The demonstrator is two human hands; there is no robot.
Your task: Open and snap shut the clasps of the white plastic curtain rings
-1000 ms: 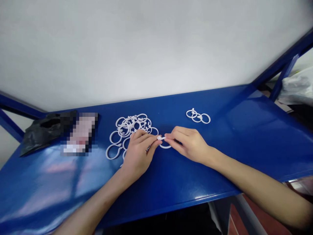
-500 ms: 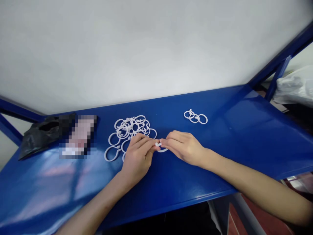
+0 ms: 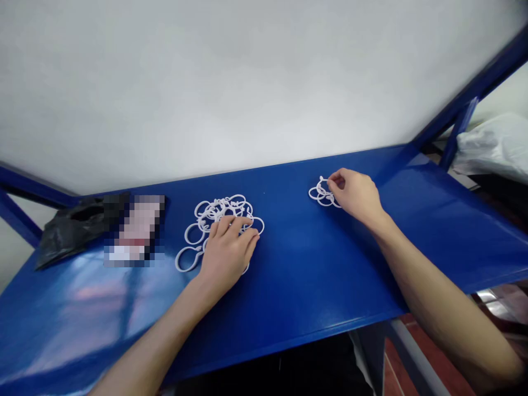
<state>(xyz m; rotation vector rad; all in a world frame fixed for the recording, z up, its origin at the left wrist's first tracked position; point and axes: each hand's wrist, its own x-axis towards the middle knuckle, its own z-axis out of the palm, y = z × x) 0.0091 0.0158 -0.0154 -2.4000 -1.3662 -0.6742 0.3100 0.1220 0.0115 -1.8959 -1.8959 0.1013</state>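
A pile of white plastic curtain rings (image 3: 190, 259) lies on the blue tabletop, left of the middle. Over the pile's near right side rests my left hand (image 3: 229, 242), palm down, its fingers a little apart and touching rings. It covers part of the pile, and no ring is clearly gripped in it. Farther right, my right hand (image 3: 357, 192) pinches a curtain ring between thumb and fingertips. That ring is partly hidden by the fingers and overlaps a small group of similar rings (image 3: 315, 193) on the table.
A black plastic bag (image 3: 66, 231) and a blurred-out flat object (image 3: 138, 225) lie at the left. Behind the blue table (image 3: 297, 286) rises a pale wall. Blue frame bars stand at both ends, with a clear plastic bag (image 3: 490, 146) beyond the right one.
My hands have parted from the ring they held together. The right hand has carried a ring up and right to the small group; the left has moved back onto the pile.
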